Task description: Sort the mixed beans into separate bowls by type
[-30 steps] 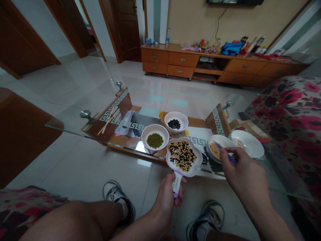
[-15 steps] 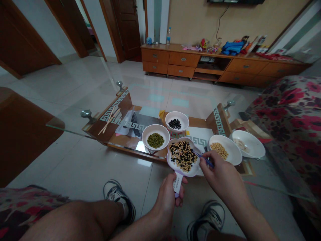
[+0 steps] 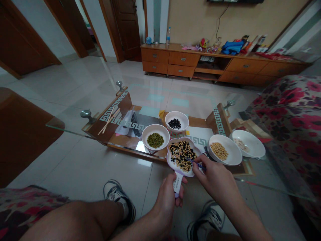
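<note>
Wrapped round the handle of a dish, the left hand sits near; from the right, the right hand pinches tweezers pointed left at the beans.

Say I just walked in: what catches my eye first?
Probably the flower-shaped dish of mixed black and tan beans, its handle in the left hand, a slim blue tool in the right hand pointing into it. Just beyond, to the left, a white bowl of green beans stands on the glass table. Farther back, a bright blue bundle tops the wooden cabinet.
</note>
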The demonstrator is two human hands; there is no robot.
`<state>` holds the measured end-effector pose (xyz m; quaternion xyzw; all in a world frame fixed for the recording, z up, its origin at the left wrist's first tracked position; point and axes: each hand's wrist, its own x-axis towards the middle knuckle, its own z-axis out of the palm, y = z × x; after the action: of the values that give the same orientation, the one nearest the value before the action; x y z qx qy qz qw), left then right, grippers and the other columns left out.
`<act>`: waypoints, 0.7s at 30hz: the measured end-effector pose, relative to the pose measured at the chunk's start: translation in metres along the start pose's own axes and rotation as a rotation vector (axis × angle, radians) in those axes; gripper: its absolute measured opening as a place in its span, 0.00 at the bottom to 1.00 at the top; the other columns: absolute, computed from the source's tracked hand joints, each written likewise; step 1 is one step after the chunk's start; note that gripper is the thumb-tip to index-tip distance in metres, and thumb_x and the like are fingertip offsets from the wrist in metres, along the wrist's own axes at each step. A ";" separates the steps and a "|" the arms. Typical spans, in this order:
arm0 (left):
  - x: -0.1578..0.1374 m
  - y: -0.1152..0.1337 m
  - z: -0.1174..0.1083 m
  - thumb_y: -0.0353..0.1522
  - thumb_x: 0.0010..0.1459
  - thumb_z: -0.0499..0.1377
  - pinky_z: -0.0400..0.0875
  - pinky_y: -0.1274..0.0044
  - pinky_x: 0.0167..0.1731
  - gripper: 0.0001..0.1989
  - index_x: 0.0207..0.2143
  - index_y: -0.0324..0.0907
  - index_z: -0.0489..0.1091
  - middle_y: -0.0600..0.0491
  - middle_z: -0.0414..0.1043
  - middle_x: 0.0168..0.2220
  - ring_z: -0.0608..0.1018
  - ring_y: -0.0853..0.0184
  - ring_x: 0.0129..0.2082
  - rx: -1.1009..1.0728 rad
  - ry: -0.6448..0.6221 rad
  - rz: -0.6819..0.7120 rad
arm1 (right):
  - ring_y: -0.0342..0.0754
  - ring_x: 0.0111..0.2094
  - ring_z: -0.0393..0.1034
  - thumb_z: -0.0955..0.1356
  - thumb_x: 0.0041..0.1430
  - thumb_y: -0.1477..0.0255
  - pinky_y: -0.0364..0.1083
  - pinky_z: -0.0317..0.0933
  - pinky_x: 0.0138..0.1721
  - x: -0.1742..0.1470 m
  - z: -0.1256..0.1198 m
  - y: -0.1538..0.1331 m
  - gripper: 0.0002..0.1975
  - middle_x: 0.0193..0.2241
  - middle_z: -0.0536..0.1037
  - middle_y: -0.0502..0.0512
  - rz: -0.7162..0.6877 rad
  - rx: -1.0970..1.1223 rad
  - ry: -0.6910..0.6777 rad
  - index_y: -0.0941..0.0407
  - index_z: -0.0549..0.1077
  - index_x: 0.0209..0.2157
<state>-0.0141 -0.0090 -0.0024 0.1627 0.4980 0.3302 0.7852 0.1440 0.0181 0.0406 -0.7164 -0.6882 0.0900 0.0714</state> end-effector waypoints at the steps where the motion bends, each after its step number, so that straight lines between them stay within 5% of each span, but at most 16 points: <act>1: 0.000 0.000 0.000 0.46 0.54 0.49 0.51 0.77 0.19 0.22 0.33 0.37 0.70 0.60 0.57 0.16 0.54 0.74 0.14 -0.001 -0.005 0.002 | 0.50 0.25 0.75 0.62 0.61 0.62 0.43 0.51 0.23 0.000 0.001 0.000 0.11 0.24 0.78 0.51 -0.009 0.000 0.006 0.51 0.72 0.35; 21: 0.000 0.001 0.000 0.45 0.52 0.49 0.51 0.76 0.20 0.21 0.33 0.37 0.70 0.60 0.57 0.16 0.54 0.74 0.14 -0.001 -0.008 0.000 | 0.50 0.25 0.75 0.61 0.62 0.63 0.43 0.51 0.23 0.001 0.006 0.001 0.12 0.24 0.78 0.51 -0.030 0.005 0.007 0.52 0.73 0.37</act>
<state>-0.0146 -0.0083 -0.0017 0.1635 0.4945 0.3297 0.7874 0.1437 0.0187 0.0345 -0.7062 -0.6982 0.0885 0.0770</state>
